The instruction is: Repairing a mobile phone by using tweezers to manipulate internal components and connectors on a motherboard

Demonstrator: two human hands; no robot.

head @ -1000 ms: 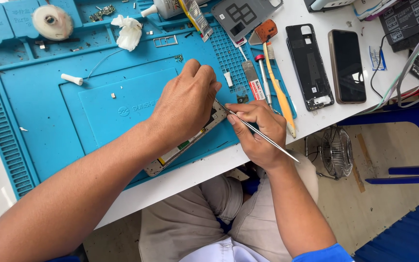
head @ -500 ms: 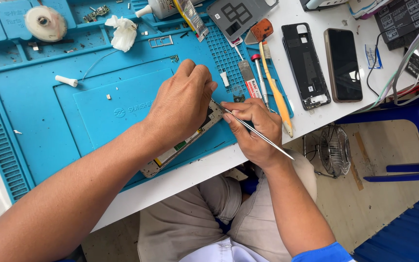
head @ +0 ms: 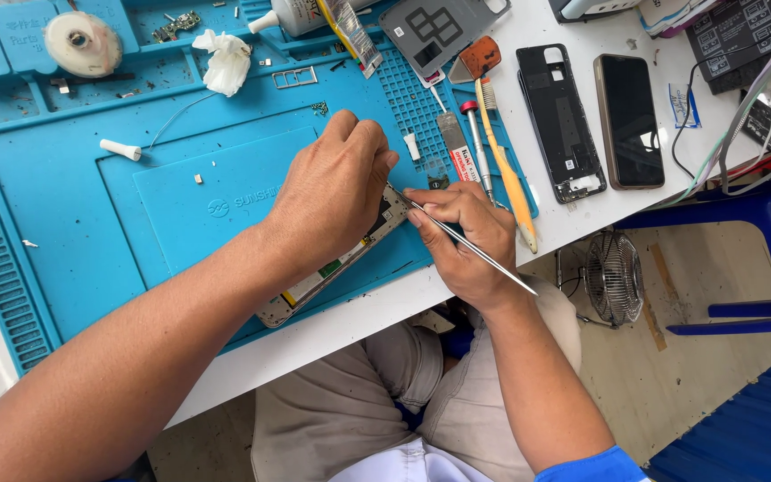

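An opened phone (head: 336,268), its inner frame and parts facing up, lies slantwise on the blue work mat (head: 91,241) near the near edge of the white counter (head: 332,335). The left hand (head: 332,192) lies palm-down over the phone's far end, its fingers (head: 363,143) curled together and pressing on the body so that most of that end is hidden. The right hand (head: 461,236) sits just to the right, its fingers pinched shut on a pair of thin metal tweezers (head: 466,243) held like a pen; the tip points left toward the phone's far end beside the left hand, though the contact point itself cannot be seen, and the back end sticks out past the counter's edge. Just beyond the right hand lie a yellow-handled brush (head: 510,174) and a red-capped screwdriver (head: 477,147). Farther right on the bare counter rest a black phone frame (head: 559,120) and a dark phone (head: 628,120), side by side but apart. On the far left part of the mat are a crumpled white tissue (head: 223,61), a round white spool (head: 82,43) and a small white nozzle (head: 120,149). Below the counter, a small fan (head: 613,278) stands on the floor.
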